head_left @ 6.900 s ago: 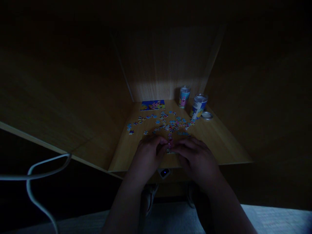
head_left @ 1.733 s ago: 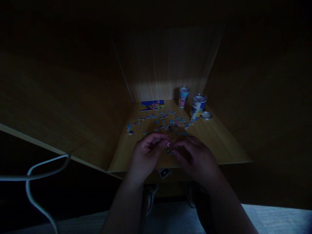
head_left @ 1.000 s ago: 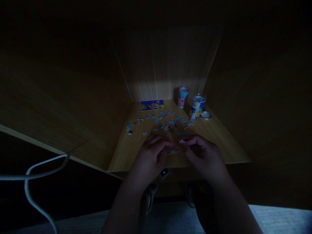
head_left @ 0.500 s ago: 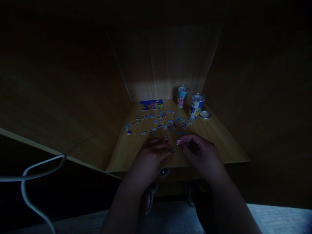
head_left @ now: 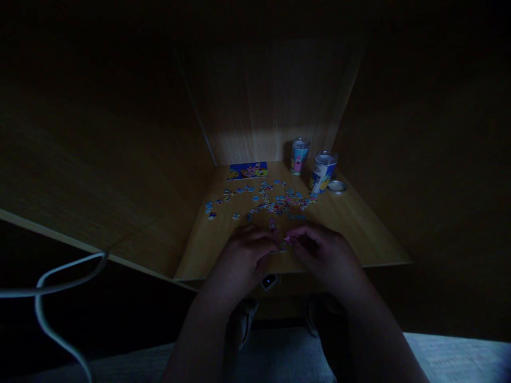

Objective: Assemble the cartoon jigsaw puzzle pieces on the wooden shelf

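On the wooden desk, the left hand presses down on a small joined puzzle section, apparently to steady it. The right hand pinches a pink jigsaw piece at that section's right edge, fingertips closed on it. Loose pieces lie beyond, puzzle tins far right.

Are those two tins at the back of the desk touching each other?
Apart. In the head view, the left tin and right tin show a strip of desk and shadow between them.
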{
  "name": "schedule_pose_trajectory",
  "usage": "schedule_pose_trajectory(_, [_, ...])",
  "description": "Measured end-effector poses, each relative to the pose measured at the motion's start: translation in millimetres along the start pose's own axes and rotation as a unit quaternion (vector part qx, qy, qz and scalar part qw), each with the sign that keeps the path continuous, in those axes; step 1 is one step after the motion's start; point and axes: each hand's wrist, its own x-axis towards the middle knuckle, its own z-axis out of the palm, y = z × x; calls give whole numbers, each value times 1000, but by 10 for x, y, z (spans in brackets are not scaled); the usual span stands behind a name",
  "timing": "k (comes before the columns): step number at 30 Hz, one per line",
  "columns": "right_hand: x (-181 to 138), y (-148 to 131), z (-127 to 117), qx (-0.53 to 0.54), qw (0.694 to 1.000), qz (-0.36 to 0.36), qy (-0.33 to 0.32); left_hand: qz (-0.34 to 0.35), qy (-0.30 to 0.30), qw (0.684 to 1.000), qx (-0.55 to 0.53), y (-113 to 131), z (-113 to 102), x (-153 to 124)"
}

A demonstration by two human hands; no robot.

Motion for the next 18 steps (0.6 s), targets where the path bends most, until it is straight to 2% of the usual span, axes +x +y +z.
schedule_pose_trajectory(9, [19,-53,-10,-52,998,-18,-20,-7,10,1000,-19,-18,28,-1])
schedule_pose_trajectory(18, [15,-46,3,-80,997,-21,-13,-6,17,999,-29,14,10,24])
